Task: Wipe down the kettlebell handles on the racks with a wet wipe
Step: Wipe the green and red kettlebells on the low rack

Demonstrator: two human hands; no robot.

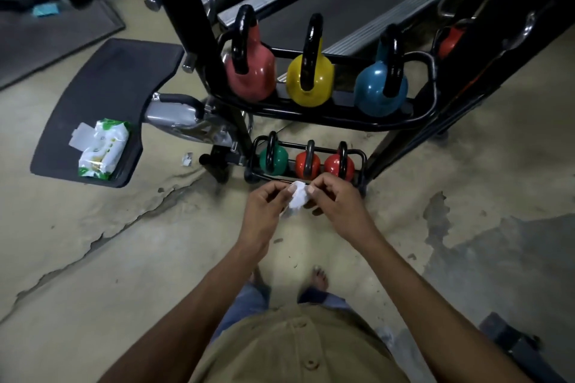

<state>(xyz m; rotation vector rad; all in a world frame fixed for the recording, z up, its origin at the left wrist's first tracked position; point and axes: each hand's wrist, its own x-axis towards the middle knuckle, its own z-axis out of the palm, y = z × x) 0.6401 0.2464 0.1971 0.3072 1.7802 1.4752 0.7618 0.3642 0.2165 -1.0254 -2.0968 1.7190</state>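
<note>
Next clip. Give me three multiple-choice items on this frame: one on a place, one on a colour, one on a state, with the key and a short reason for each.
1. Where does the wipe pack lie?
A. on the floor
B. on the black padded seat
C. on the upper rack

2. What colour is the middle kettlebell on the upper rack?
A. yellow
B. green
C. white

3. What are the left hand and right hand doing with the white wipe?
A. rubbing a handle with it
B. both pinching it, on no handle
C. dropping it in a bin

Key:
1 B, the pack sits on the seat's near end.
2 A, it stands between the pink kettlebell and the blue kettlebell.
3 B, fingertips of both hands hold the wipe between them.
</note>
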